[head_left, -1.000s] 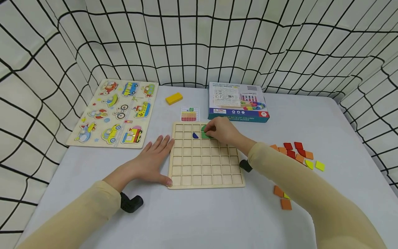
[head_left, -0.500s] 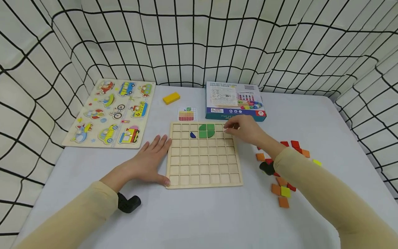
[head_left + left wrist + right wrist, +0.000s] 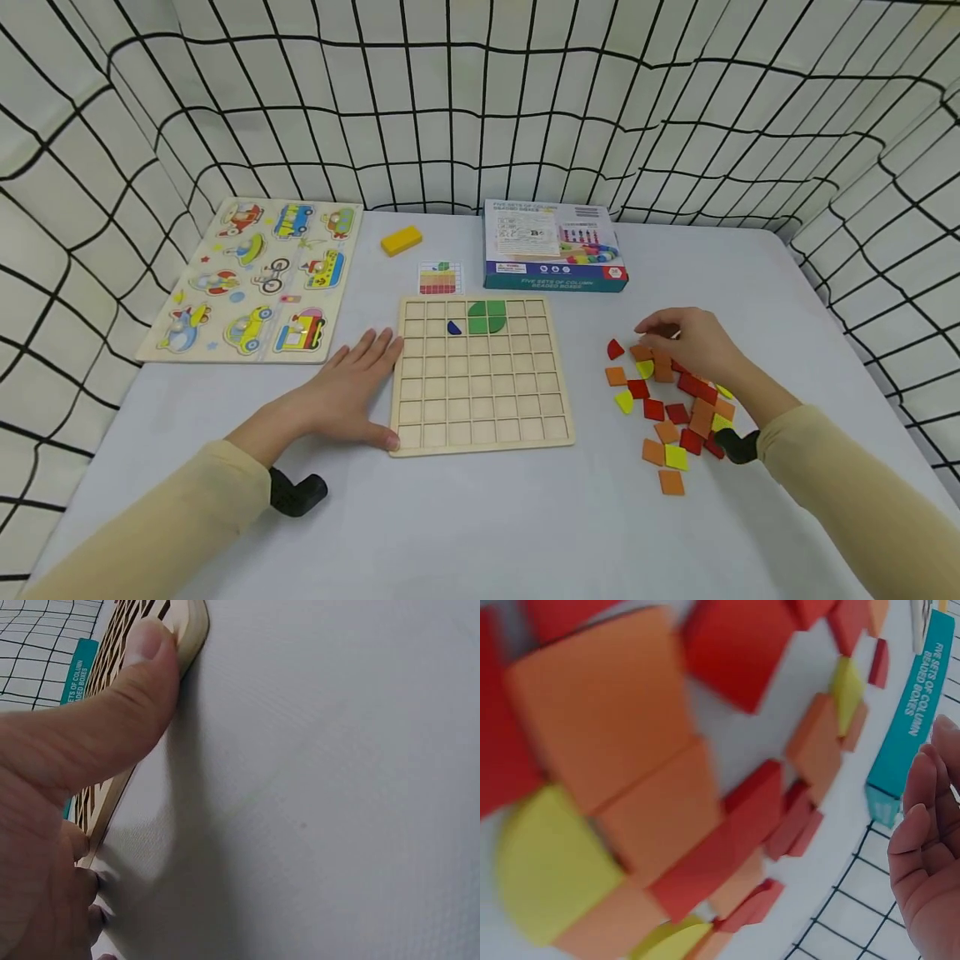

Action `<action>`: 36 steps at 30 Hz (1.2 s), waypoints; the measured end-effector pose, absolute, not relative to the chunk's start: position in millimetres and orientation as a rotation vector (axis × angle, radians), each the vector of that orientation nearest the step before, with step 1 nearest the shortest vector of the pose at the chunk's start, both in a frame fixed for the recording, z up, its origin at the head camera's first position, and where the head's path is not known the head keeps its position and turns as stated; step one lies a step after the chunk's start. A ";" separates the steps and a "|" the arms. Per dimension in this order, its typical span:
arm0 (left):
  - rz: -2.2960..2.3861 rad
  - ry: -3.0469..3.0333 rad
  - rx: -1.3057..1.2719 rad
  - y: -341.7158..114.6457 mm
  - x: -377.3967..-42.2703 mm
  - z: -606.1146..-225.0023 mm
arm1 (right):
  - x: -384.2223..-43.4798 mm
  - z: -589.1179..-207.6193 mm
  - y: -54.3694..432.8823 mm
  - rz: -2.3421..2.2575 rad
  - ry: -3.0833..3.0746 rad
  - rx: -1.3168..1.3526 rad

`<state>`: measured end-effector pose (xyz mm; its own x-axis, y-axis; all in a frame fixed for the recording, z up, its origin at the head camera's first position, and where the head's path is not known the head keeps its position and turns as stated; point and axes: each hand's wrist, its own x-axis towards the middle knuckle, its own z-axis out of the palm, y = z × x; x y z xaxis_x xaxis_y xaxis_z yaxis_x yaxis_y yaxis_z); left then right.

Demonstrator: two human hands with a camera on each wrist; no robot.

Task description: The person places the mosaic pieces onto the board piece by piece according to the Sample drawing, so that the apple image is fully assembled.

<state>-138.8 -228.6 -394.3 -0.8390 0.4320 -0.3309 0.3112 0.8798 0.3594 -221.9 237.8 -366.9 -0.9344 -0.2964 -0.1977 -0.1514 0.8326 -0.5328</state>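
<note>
A wooden grid board (image 3: 480,392) lies on the table with green tiles (image 3: 487,317) forming a leaf-like shape near its top edge, and a small dark blue piece (image 3: 453,327) to their left. Along the board's left side my left hand (image 3: 341,396) rests with fingers spread; in the left wrist view its thumb (image 3: 131,705) lies on the board's corner. Above a scatter of red, orange and yellow tiles (image 3: 654,409) hovers my right hand (image 3: 697,342), fingers bent loosely. The right wrist view shows no piece between its fingers (image 3: 909,829).
A small pattern card (image 3: 441,278) lies behind the board. Beyond it are a yellow block (image 3: 401,241) and a boxed set (image 3: 555,250). A vehicle puzzle board (image 3: 262,275) lies at the left. Black netting (image 3: 450,108) surrounds the table's back and sides.
My right hand has left the green tiles on the board and moved right, over the loose tiles. The left hand has stayed at the board's edge. The view has shifted slightly.
</note>
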 end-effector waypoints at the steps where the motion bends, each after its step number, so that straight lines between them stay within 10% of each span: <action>1: 0.410 2.640 0.548 -228.9 -138.7 -394.3 | -220.1 -369.4 241.1 -0.760 2.742 -0.348; 36: 0.443 2.634 0.547 -229.5 -138.6 -396.1 | -199.5 -392.3 234.1 -0.732 2.725 -0.410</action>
